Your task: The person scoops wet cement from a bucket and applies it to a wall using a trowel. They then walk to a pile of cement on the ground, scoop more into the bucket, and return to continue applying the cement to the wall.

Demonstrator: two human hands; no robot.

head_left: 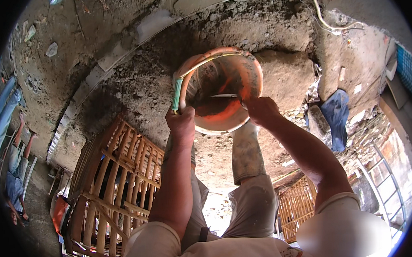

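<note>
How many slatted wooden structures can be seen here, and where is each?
2: a larger slatted structure left of the left forearm, and a smaller-looking slatted structure below the right forearm. Both are partly covered; more may be hidden.

Construction site, half-finished look. Rough dirt ground (287,82) with loose clods, low curved masonry edging (156,26) running across it. Slatted wooden frame (114,205) on left, second slatted panel (296,210) lower right. Metal ladder (385,182) far right, pale cable (323,17) on ground, orange bucket (255,74) smeared grey inside.
</note>
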